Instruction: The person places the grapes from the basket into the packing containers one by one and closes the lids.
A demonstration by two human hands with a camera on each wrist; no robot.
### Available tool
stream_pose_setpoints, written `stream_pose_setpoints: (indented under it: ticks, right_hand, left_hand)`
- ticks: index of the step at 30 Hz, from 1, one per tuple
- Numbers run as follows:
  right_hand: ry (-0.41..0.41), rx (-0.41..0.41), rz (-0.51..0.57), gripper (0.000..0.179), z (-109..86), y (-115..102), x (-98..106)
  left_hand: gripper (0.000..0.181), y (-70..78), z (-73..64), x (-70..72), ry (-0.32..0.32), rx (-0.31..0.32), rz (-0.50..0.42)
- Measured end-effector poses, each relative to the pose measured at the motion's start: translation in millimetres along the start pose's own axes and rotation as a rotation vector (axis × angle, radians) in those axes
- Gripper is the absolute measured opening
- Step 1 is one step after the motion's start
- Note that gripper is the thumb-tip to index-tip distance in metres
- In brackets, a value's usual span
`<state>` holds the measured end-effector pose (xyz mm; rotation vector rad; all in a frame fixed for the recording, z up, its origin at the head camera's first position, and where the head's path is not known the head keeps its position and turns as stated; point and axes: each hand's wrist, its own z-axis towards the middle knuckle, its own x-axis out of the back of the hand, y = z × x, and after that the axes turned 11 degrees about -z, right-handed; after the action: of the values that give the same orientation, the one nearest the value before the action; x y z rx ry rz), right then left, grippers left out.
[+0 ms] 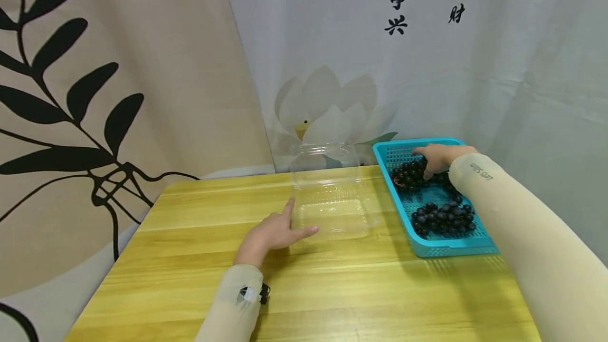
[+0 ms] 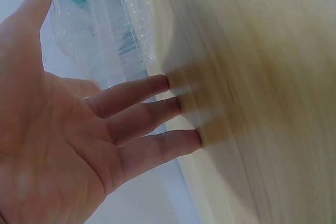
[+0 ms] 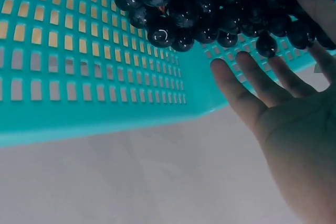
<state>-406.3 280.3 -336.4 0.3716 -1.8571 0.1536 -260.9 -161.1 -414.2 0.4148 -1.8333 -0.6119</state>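
Note:
My right hand [image 1: 439, 157] reaches into the far end of a blue plastic basket [image 1: 456, 249], over a bunch of dark grapes [image 1: 406, 176]. In the right wrist view, the fingers [image 3: 236, 85] extend loosely beside the grapes [image 3: 184, 11], with the thumb on their other side. A second grape bunch [image 1: 444, 219] lies at the basket's near end. My left hand [image 1: 271, 234] is spread at the left side of a clear plastic clamshell box [image 1: 332, 220], whose lid [image 1: 325, 165] stands raised at the back. Three left fingertips [image 2: 194, 138] rest at the table surface, with nothing held.
The wooden table [image 1: 190, 278] has its back edge close to a printed curtain [image 1: 199, 67]. The basket stands at the table's right side, with the clamshell box to its left. My right forearm [image 1: 532, 226] crosses over the basket's right rim.

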Motion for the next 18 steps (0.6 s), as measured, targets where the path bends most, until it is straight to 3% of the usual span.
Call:
stream_pose_setpoints:
  ticks: [6, 11, 18]
  right_hand:
    - [-0.008, 0.013, -0.007, 0.074, 7.4, 0.5, -4.0]
    - [-0.048, 0.011, 0.008, 0.076, 12.5, 2.1, -10.5]
    - [-0.039, 0.018, 0.009, 0.075, 20.1, 1.0, -16.1]
  left_hand:
    - [0.121, 1.4, 0.1, -0.1, -0.001, 0.006, 0.002]
    - [0.121, 3.4, 1.1, 0.1, -0.002, 0.003, -0.005]
    - [0.12, 2.5, 2.4, 1.3, 0.001, 0.014, -0.003]
